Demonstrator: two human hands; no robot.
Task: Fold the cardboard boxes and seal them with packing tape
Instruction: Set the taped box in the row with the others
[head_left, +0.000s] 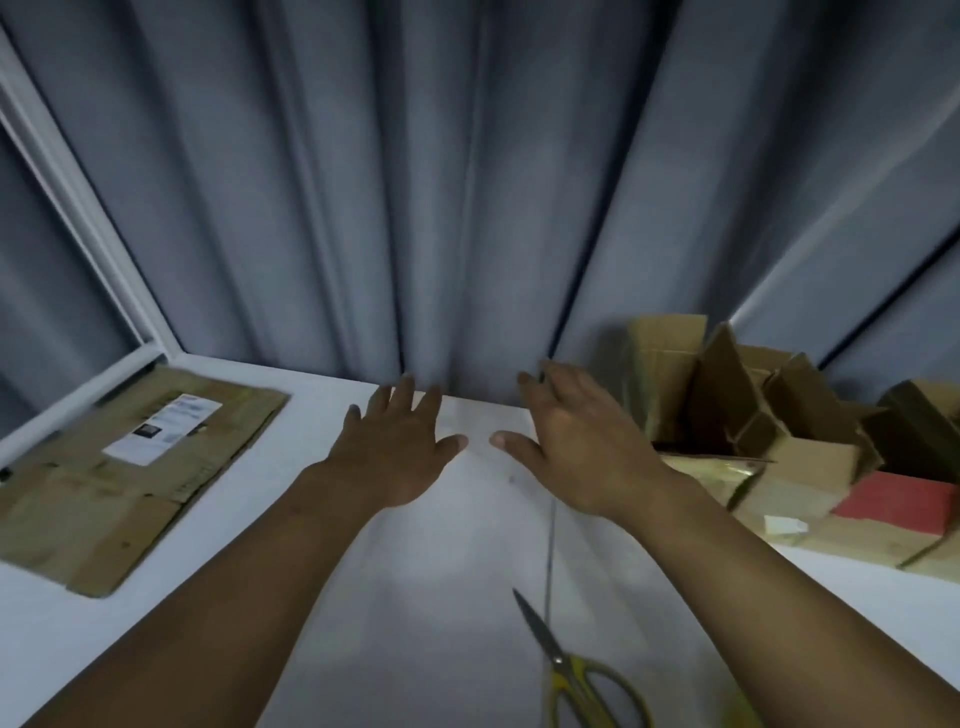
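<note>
left hand (400, 447) fingers spread, empty | right hand (576, 447) spread, empty | flattened brown cardboard box (119, 483) frame left, long axis diagonal, nearer left hand

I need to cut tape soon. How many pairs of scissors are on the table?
1. The yellow-handled scissors lie on the white table, nearer the person than the right hand. More could be hidden among the cardboard boxes at right.
</note>
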